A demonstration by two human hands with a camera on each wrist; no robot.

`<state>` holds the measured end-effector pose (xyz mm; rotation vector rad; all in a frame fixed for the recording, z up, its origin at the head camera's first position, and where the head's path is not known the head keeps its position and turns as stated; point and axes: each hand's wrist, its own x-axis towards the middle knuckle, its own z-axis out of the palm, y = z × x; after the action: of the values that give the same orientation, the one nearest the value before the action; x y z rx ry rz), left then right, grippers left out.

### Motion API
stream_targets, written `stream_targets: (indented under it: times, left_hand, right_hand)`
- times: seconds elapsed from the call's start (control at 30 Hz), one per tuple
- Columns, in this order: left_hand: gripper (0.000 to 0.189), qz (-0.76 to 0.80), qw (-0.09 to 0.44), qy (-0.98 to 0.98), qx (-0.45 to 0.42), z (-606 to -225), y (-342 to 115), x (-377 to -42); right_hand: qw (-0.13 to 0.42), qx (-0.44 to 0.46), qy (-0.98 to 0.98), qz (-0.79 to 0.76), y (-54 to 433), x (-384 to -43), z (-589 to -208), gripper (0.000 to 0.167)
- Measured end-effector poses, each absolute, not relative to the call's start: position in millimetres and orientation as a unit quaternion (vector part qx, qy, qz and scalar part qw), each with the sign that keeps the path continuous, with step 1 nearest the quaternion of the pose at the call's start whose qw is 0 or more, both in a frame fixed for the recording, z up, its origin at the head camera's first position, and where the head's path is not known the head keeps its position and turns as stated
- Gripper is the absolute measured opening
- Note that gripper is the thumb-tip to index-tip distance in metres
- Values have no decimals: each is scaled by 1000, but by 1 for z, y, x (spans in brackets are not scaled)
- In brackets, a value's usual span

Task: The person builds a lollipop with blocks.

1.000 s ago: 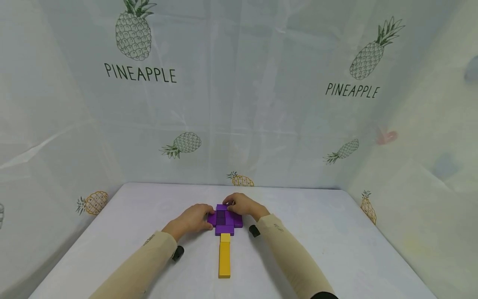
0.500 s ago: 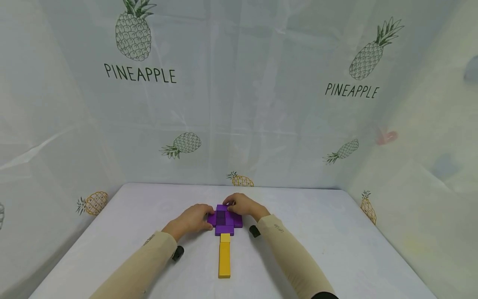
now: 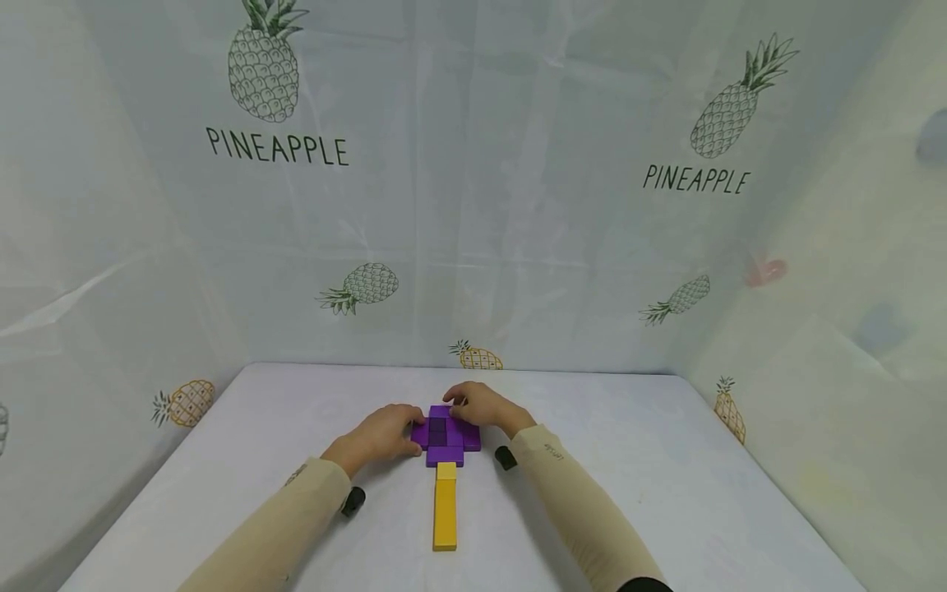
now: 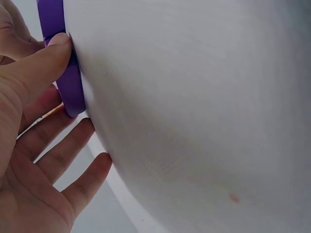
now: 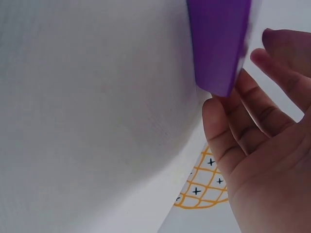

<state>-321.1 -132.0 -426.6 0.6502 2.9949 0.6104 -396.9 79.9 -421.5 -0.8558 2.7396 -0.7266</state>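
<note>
Purple blocks (image 3: pixel 445 455) lie fitted together in a cross-like shape at mid-table, with a darker purple square (image 3: pixel 438 432) in the middle. My left hand (image 3: pixel 381 434) holds the left purple block (image 4: pixel 72 90) between thumb and fingers; its thumb rests on the near edge, with the other fingers spread along the far side. Over the upper right of the shape is my right hand (image 3: pixel 484 405). In the right wrist view, its lower fingertips touch the end of a purple block (image 5: pixel 216 43), while the thumb and a finger stand off from it. Below lies a yellow strip (image 3: pixel 445 514).
The white table (image 3: pixel 629 485) reaches back to a hanging cloth (image 3: pixel 518 205) printed with pineapples. Cloth also hangs at both sides. Small black pieces (image 3: pixel 353 501) sit at both wrists.
The right hand's leading fingertip has shifted very slightly right, off the top purple block's edge. The left hand and the blocks stay in place.
</note>
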Motion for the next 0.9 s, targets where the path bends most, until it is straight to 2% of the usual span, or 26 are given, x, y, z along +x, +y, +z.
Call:
stream_targets:
  times: [0.43, 0.7, 0.9]
  left_hand:
    - [50, 209, 23, 961, 179, -433, -135, -325]
    - [51, 229, 18, 957, 176, -435, -141, -325]
    - [50, 235, 16, 958, 165, -434, -152, -319]
  right_hand:
    - [61, -301, 927, -217, 104, -391, -411, 28]
    - [43, -308, 924, -222, 126, -375, -403, 29]
    - [8, -317, 927, -199, 152, -360, -397, 28]
